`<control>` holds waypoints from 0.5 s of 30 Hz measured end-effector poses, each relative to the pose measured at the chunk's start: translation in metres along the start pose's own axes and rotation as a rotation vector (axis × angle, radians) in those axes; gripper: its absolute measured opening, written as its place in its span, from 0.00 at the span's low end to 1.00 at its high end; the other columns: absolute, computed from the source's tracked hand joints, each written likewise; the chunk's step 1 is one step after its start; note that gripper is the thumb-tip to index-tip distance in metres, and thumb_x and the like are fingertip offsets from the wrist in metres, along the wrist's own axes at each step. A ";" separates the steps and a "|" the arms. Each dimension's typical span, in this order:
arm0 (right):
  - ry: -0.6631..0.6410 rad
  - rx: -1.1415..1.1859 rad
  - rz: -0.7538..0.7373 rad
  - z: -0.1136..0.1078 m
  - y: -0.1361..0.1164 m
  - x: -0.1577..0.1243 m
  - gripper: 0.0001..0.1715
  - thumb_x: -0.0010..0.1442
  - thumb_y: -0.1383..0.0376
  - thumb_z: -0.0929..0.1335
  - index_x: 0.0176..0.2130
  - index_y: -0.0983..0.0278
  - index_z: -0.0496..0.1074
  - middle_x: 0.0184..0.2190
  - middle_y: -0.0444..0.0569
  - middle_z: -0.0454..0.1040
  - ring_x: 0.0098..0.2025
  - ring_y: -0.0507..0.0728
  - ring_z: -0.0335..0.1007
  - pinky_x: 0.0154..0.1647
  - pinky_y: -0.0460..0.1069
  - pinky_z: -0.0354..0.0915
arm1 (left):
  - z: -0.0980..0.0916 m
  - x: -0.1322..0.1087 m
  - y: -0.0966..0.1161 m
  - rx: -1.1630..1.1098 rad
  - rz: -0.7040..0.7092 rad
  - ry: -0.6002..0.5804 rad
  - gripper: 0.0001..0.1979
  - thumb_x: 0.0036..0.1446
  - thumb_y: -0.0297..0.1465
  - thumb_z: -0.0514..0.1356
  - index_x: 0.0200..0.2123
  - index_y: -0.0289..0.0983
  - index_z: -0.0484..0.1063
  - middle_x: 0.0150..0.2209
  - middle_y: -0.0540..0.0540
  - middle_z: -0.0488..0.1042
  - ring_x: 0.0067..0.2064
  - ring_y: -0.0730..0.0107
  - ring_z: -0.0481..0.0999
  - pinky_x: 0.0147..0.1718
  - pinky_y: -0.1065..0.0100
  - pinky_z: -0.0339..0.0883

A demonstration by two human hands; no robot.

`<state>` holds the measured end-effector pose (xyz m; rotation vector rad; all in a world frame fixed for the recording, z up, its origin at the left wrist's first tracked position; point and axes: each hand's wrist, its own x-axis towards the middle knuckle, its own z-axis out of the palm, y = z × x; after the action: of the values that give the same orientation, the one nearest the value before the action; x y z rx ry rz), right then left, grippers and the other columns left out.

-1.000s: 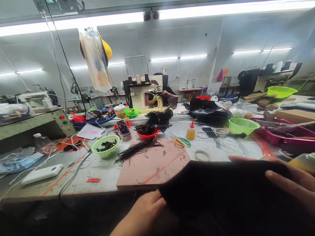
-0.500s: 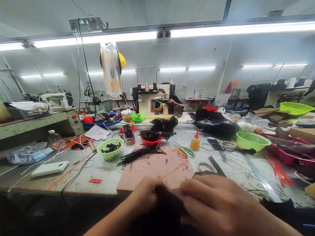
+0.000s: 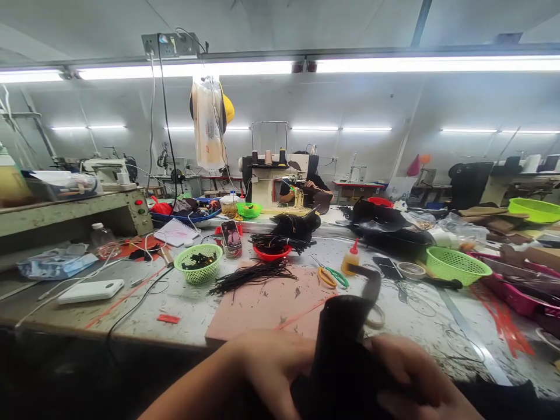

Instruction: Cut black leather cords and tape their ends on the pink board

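Observation:
A dark, floppy piece of black material (image 3: 341, 356), leather-like or cloth, stands up between my hands at the bottom of the view. One end curls over, and a thin dark strip (image 3: 371, 283) sticks out from its top toward the right. My left hand (image 3: 275, 364) is closed round its left side, fingertips partly hidden behind it. On the other side my right hand (image 3: 413, 373) grips it with bent fingers, slightly blurred. A pinkish board (image 3: 254, 309) lies on the table just beyond, with a bundle of black cords (image 3: 254, 275) across its far left part.
Scissors (image 3: 328, 275) with yellow and green handles and a glue bottle (image 3: 351, 256) lie past the board. Green baskets (image 3: 199, 274) (image 3: 455, 274) stand on both sides. A white power bank (image 3: 91, 291) is at left. A person works at a sewing machine (image 3: 280, 181) opposite.
The black piece has been raised and turned upright, its curled end and strip now showing above my hands. My right hand has shifted lower and right. The camera view has swung slightly left.

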<state>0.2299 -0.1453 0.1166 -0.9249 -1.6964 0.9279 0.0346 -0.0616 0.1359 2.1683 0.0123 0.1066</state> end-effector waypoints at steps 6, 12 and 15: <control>-0.075 -0.035 -0.011 -0.021 -0.016 0.030 0.07 0.51 0.66 0.64 0.33 0.57 0.61 0.25 0.43 0.68 0.25 0.52 0.65 0.20 0.44 0.62 | 0.016 0.010 -0.010 0.372 -0.137 0.381 0.07 0.51 0.27 0.53 0.28 0.38 0.71 0.23 0.53 0.69 0.24 0.72 0.68 0.24 0.75 0.63; 0.035 -0.657 -0.176 -0.011 -0.022 0.033 0.05 0.50 0.64 0.67 0.26 0.60 0.65 0.26 0.46 0.70 0.25 0.53 0.66 0.25 0.47 0.65 | 0.036 0.025 -0.058 0.585 -0.065 0.686 0.10 0.53 0.30 0.51 0.25 0.38 0.71 0.22 0.47 0.72 0.24 0.70 0.69 0.27 0.70 0.63; 0.057 -0.778 -0.285 0.012 -0.006 0.029 0.07 0.54 0.65 0.64 0.25 0.61 0.66 0.42 0.53 0.68 0.30 0.54 0.69 0.31 0.50 0.67 | 0.043 0.023 -0.088 0.536 -0.045 0.727 0.12 0.53 0.34 0.52 0.25 0.38 0.72 0.21 0.45 0.72 0.26 0.65 0.71 0.30 0.65 0.66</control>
<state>0.2099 -0.1242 0.1292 -1.1358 -2.1035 0.0214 0.0635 -0.0457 0.0407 2.5296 0.5583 0.9502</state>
